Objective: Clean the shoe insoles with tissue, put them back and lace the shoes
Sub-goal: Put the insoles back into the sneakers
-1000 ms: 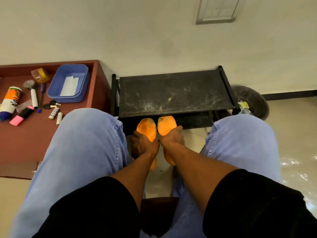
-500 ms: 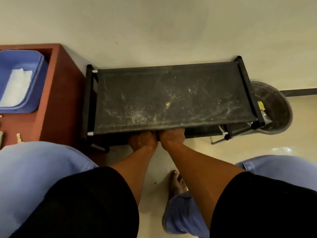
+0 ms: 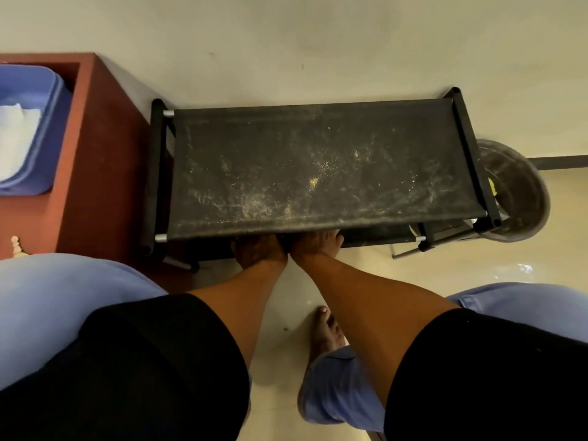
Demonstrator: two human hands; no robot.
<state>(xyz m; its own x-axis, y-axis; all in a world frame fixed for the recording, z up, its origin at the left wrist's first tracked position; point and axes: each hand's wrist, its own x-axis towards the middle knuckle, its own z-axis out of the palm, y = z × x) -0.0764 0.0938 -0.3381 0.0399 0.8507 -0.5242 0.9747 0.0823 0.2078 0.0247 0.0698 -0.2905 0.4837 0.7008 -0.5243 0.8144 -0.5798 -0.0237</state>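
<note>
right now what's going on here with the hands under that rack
A seated person leans forward with both hands reaching under the front edge of a dusty black rack. The left hand and right hand sit side by side, fingers hidden below the top shelf, so what they hold can't be seen. No insoles or shoes show. Tissue lies in a blue tub on the red table.

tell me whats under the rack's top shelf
Both hands, left and right, reach under the rack. Their fingers, and whatever they hold, are hidden by the shelf.
</note>
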